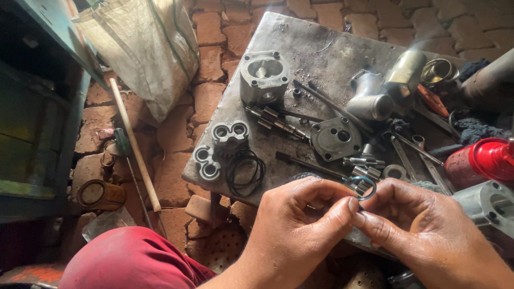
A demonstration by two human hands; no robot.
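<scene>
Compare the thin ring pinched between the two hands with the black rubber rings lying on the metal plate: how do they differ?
The thin bluish ring is single and held up between the left hand and right hand; the black rubber rings are several, lying overlapped on the grey metal plate. The held ring looks smaller. All are thin, round loops.

open plate [316,48] beyond hands [353,214], tools [407,150] crowding right
</scene>
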